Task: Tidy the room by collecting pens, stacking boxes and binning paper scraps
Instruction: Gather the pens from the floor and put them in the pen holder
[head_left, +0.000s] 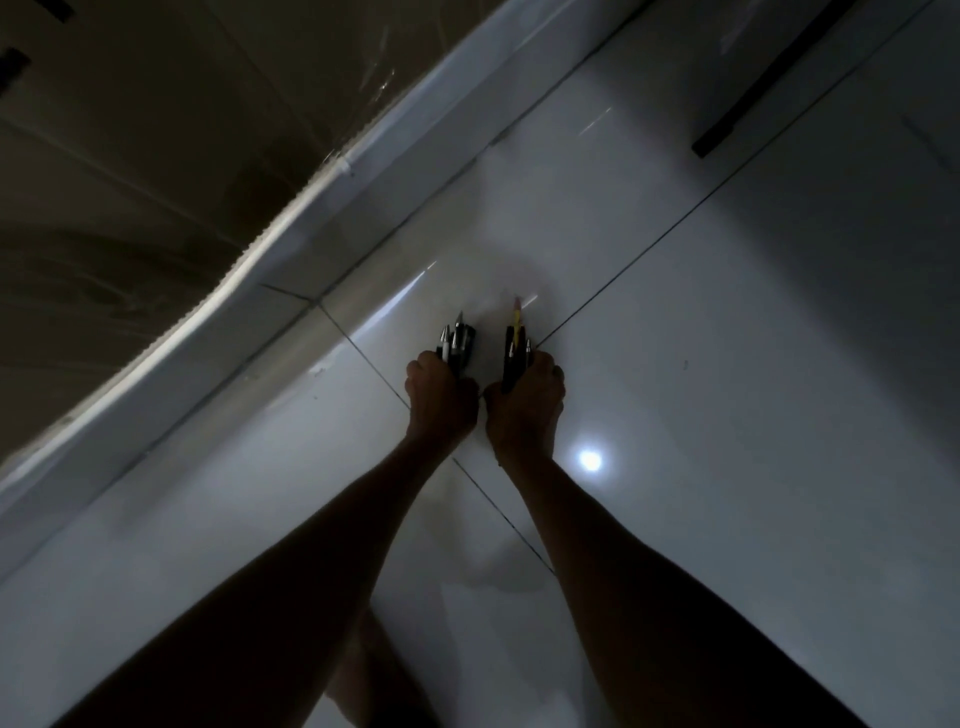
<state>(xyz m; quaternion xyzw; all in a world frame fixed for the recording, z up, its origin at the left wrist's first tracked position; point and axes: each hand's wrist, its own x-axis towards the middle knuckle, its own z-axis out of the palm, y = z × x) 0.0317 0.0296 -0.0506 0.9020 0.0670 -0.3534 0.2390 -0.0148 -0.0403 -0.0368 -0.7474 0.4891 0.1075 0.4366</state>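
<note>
Two bundles of pens, one in each fist, held over a glossy tiled floor (727, 364). The left pens (456, 340) stick out of the top of the left hand (441, 395). The right pens (515, 358) stick out of the right hand (524, 402) the same way, with a yellow pencil (516, 314) reaching furthest. We see each hand clenched round its own bundle, fingers curled tight. The two fists sit side by side and nearly touch, and a narrow gap separates the bundles. Both forearms stretch straight out from us and converge toward the wrists. The long axis of each bundle runs away from us, roughly in line with its forearm, metal tips forward and the pencil's pink end foremost. The near ends are hidden inside the fists. Dark grout lines cross under the hands, and a round glare spot (589, 460) lies just right of the right wrist. A pale band (260, 260) runs diagonally at upper left, bordering a brown surface (130, 130) that is too dim for us to identify. A dark bar (779, 78) lies at upper right.
</note>
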